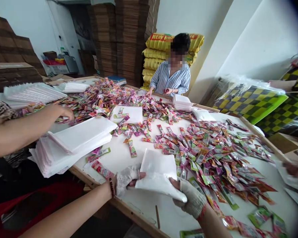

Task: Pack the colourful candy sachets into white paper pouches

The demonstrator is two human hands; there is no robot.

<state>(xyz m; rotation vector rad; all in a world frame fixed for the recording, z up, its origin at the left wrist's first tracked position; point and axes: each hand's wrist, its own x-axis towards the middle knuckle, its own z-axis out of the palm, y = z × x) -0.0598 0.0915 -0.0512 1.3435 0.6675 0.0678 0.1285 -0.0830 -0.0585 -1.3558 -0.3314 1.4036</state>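
Observation:
A white padded mailer is held low over the table's near edge between my two hands. My left hand, in a light knitted glove with bare fingertips, pinches its left side. My right hand, in a similar glove, grips the right end, with the thumb on top. What is inside the mailer cannot be seen. Just behind it shows a flat white sheet or flap; whether it belongs to the same mailer I cannot tell. A pink sachet lies beside my left hand, and many colourful sachets are heaped beyond my right.
A stack of white mailers overhangs the table's left edge, near another person's arm. Across the table, a person in a striped shirt handles sachets. A thin brown stick lies near the wooden edge. Another hand is at far right.

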